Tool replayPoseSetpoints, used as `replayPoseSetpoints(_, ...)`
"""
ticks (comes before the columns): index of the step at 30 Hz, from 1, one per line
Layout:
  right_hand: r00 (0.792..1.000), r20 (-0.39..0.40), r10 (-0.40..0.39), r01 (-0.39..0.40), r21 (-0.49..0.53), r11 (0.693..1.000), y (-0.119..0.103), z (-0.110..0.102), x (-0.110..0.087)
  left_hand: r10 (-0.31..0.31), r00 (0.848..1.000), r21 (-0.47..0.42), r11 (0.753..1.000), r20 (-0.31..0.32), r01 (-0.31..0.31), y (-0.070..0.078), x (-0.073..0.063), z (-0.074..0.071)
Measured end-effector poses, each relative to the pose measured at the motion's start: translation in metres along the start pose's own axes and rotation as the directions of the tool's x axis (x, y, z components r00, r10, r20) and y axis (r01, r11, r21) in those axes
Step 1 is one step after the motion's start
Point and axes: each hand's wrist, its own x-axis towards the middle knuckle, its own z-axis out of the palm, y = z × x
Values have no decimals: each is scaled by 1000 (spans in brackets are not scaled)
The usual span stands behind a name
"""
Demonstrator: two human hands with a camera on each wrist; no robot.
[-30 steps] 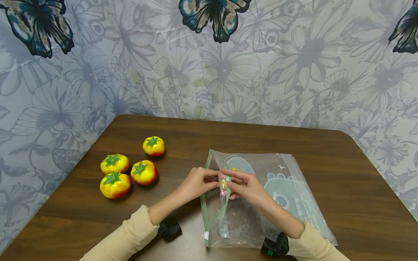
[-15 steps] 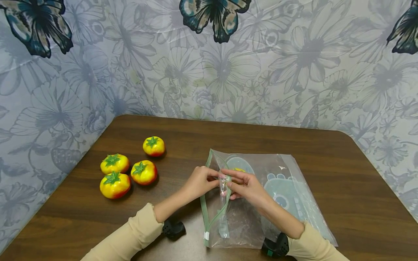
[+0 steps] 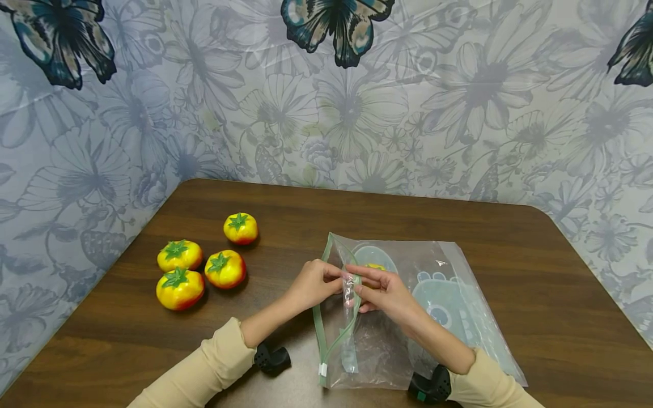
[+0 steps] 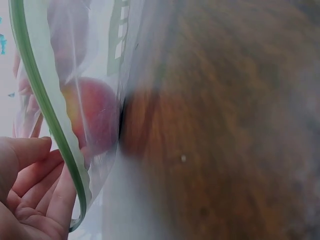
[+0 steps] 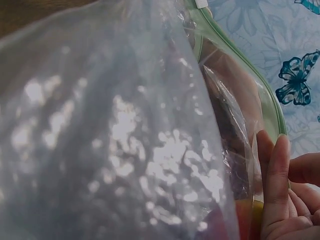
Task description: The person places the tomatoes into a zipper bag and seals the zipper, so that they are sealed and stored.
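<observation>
Nearest, two cream sleeves (image 3: 186,368) run off the bottom edge, each with a black wrist camera (image 3: 431,385) beside its cuff. Ahead of them the hands meet at the mouth of a clear zip bag (image 3: 388,340), which lies on the desk to the right of the loose fruit. The right hand (image 3: 382,290) pinches the bag's green rim (image 3: 347,334) between thumb and fingers, apparently to keep the two edges apart. The left hand (image 3: 312,284) bends its thumb and fingers toward the opening; whether they grip the film or only brush it, I cannot tell. The white slider (image 3: 322,369) sits at the rim's near end, which probably leaves the mouth free to gape.

Inside, a red-orange fruit (image 4: 97,115) shows through the film in the left wrist view; a darker shape (image 4: 70,40) above it is too clouded to name. From the head, the right hand hides all but a yellow sliver (image 3: 376,266). Glare blots much of the right wrist view.

Farther left, four persimmons (image 3: 179,290) stand stem-side up, loosely grouped, likely within easy reach. Beyond the desk (image 3: 408,218), butterflies (image 3: 336,28) on the flowered wall (image 3: 245,102) are cut off by the frame.
</observation>
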Motion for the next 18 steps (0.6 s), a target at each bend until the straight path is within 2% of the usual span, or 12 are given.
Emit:
replayPoseSetpoints(5, 1000, 4, -2, 2, 1, 1000, 0, 0, 0, 11, 1000, 7, 1000, -3, -11, -1, -2, -2)
replayPoseSetpoints(9, 1000, 1, 3, -3, -2, 1000, -1, 0, 0, 18, 1000, 28, 999, 3, -18, 2, -6, -11)
replayPoseSetpoints(13, 1000, -7, 4, -4, -16, 1000, -1, 0, 0, 13, 1000, 49, 999, -4, -13, 7, -14, -27)
replayPoseSetpoints(18, 1000, -9, 4, -4, -13, 1000, -1, 0, -1, 2, 999, 71, 997, -54, 2, 9, -27, -54)
